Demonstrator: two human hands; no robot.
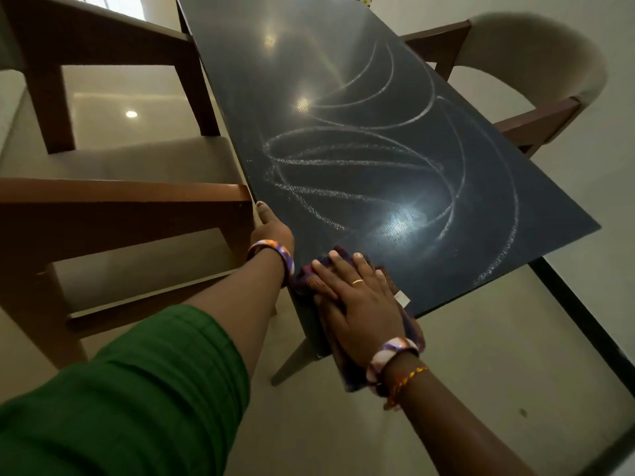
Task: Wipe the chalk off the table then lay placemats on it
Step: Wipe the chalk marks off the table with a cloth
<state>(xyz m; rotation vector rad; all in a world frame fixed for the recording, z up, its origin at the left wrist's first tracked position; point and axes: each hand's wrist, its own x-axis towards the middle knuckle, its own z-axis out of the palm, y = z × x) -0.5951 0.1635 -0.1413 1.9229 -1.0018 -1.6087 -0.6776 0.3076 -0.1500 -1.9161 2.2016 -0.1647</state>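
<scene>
While right hand [357, 297] fingers lie flat – apart on woven cloth [309, 280] | left hand [273, 228] grips glossy table [309, 46] edge

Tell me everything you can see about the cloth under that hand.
The cloth is a dark, crumpled rag in purple and maroon with an orange-brown woven patch; it looks like soft fabric. It lies at the near corner of the dark table, partly on the top and partly hanging over the near edge. A small white tag shows at its right side. The right hand presses flat on it with straight fingers. The chalk lines beyond it are unwiped.
</scene>
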